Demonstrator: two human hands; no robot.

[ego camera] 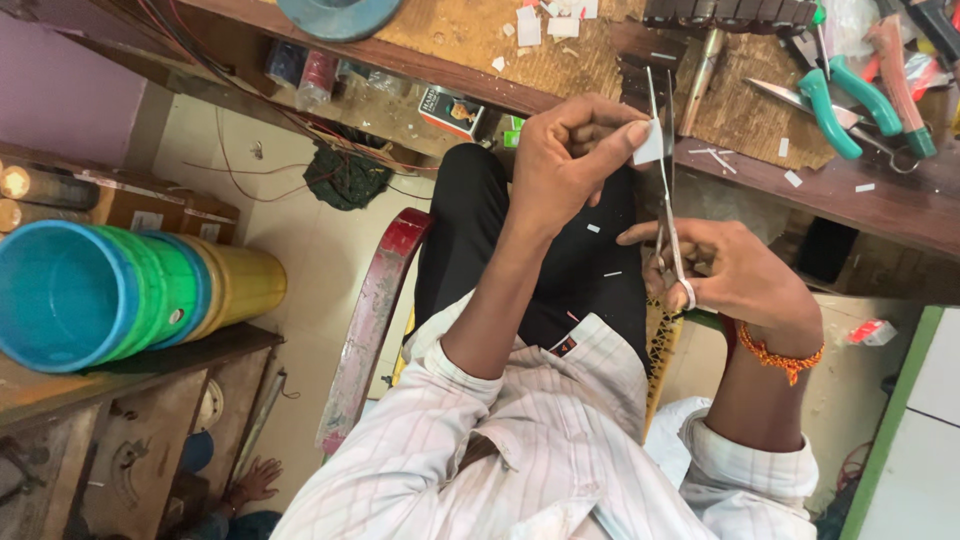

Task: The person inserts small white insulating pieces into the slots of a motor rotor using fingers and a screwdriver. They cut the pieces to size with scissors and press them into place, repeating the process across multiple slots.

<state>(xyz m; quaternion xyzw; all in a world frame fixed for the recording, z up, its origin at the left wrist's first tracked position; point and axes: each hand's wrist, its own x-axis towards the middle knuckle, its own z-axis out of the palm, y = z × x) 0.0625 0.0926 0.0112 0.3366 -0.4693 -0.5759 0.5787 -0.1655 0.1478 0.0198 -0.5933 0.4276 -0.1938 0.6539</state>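
The left hand (570,150) is curled nearly closed, its thumb and fingertips pinching a small white piece of paper (650,145) by one edge. The right hand (730,275) sits just below and beside it, fingers threaded through the handles of a slim pair of metal scissors (665,170) and closed around them. The blades point up from the right hand and stand slightly parted, with the paper right at them; whether an edge is already in the paper cannot be told. An orange beaded band (780,355) circles the right wrist. Both forearms come out of rolled striped sleeves (520,420).

Just above the hands runs the edge of a wooden surface (860,200) strewn with white paper scraps (790,175). On it, up and to the right of the right hand, lie green-handled scissors (830,115) and other hand tools. A few scraps rest on the dark trousers (560,270) under the left hand. Well away beyond the left arm, stacked blue, green and yellow plastic tubs (120,290) lie on a shelf.
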